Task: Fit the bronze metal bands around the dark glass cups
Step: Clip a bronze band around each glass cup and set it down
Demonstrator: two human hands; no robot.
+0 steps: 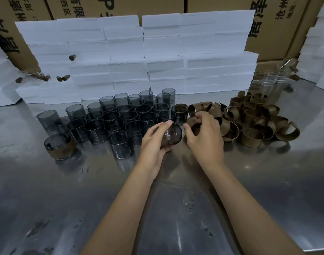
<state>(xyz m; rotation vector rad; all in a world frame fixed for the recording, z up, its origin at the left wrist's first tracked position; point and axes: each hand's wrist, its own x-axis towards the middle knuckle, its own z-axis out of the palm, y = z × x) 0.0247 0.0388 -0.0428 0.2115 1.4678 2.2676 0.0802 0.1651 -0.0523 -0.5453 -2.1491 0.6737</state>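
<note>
- On a brushed steel worktable point(175, 208) walled in by stacked white foam blocks point(157, 52) and brown printed cartons point(278, 24), a person assembles banded drinkware.
- The left hand point(153, 142) is clamped around a dark smoked-glass cup point(173, 134), tipped on its side with its round base facing the right hand, apparently so a band can slide on from that end.
- The right hand point(205, 137) has its fingers closed on an open-ended bronze metal band point(194, 126) at the near edge of the heap, just beside the held cup and not yet around it.
- The loose heap of bronze bands point(258, 122) sits within reach of the right hand, and the cluster of unbanded dark cups point(120, 118) stands to the left, so each hand probably draws from its own supply.
- One finished banded cup point(61, 146) stands apart at far left, separate from the untouched stock; most of the job appears to remain.
</note>
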